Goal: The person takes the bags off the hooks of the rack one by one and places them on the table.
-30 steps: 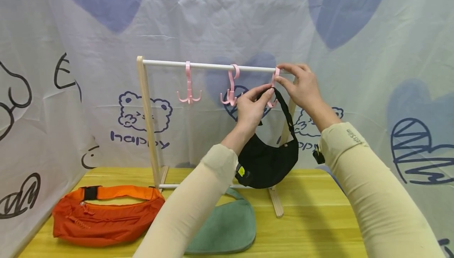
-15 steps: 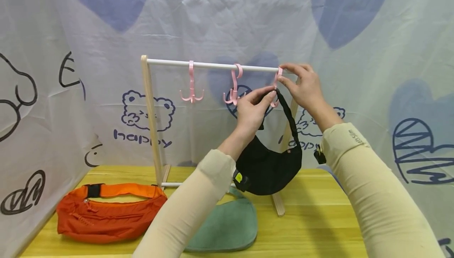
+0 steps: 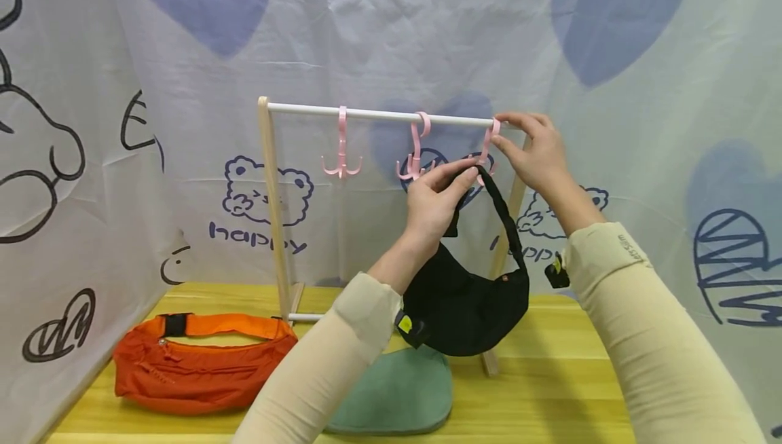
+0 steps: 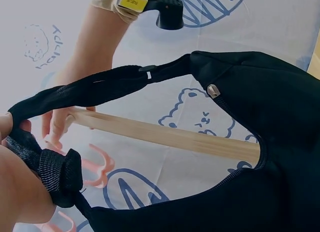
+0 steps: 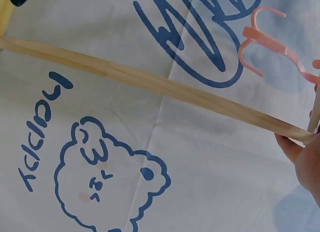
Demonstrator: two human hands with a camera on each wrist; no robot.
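Note:
My left hand (image 3: 435, 203) pinches the top of the strap (image 3: 502, 210) of a black shoulder bag (image 3: 467, 308). The bag hangs from that hand, its strap just below and left of the rightmost pink hook (image 3: 486, 145). That hook's upper curl sits on the white rail, pinched between the thumb and fingers of my right hand (image 3: 540, 155). Seen from the left wrist, the strap loop (image 4: 110, 86) spreads wide and the zip pull (image 4: 213, 91) shows. The right wrist view shows a pink hook (image 5: 272, 41) and part of my right hand (image 5: 310, 167) at the rail's end.
A wooden rack with a white rail (image 3: 379, 115) stands on the yellow table (image 3: 562, 362). Two more pink hooks, one left (image 3: 342, 145) and one in the middle (image 3: 417, 149), hang there. An orange waist bag (image 3: 204, 379) and a green bag (image 3: 397, 393) lie in front.
The black bag has come slightly lower and nearer with my left hand, its strap farther from the hook. My right hand keeps its grip on the hook. The head view has shifted a little.

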